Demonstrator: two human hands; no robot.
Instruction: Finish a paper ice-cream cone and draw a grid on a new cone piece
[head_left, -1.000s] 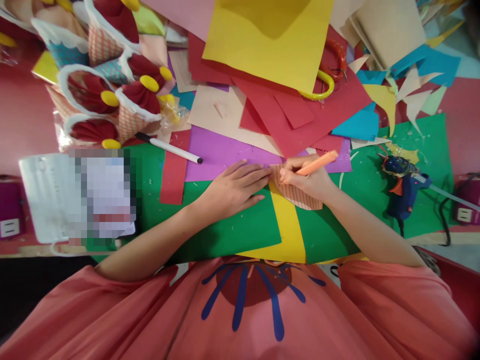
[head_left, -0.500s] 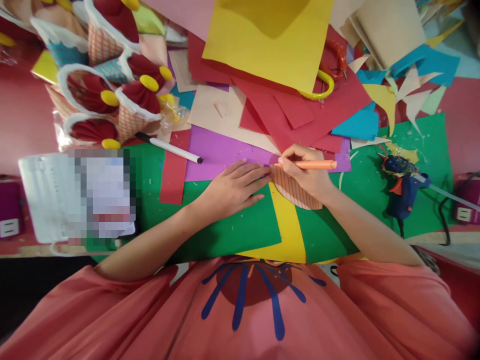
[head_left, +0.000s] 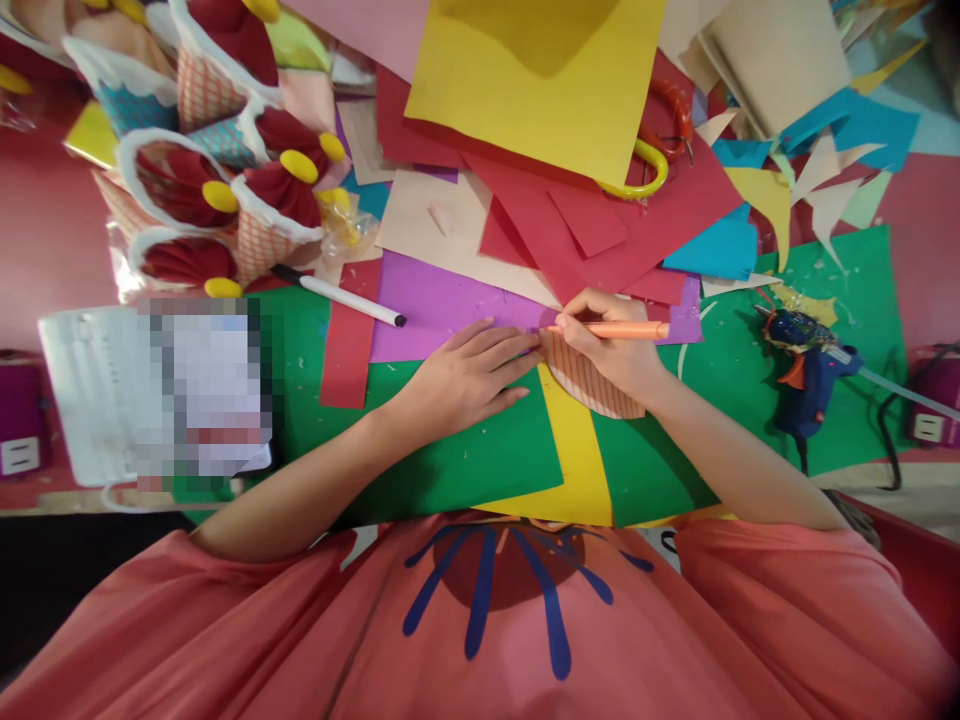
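Note:
My right hand (head_left: 611,345) is closed around an orange marker (head_left: 630,329), its tip pointing left at the narrow end of a paper piece with orange stripes (head_left: 592,378). That piece has a curved lower edge, and my right hand covers part of it. My left hand (head_left: 480,375) lies flat with fingers outstretched, its fingertips by the tip of the piece. Beneath my hands are purple paper (head_left: 442,300), green sheets (head_left: 450,430) and a yellow strip (head_left: 577,440). Left of my left hand rests a white marker with a black cap (head_left: 349,301), across a red strip (head_left: 346,345).
Paper cones with red filling (head_left: 274,215) crowd the upper left. A blue glue gun (head_left: 806,385) lies at right with its cable. Scissors with yellow and orange handles (head_left: 645,175) are partly under yellow paper (head_left: 532,90). A blurred-out device (head_left: 217,390) sits at left.
The orange marker has tilted or shifted very slightly in my right hand. My left hand stays in place, and the things around have not moved.

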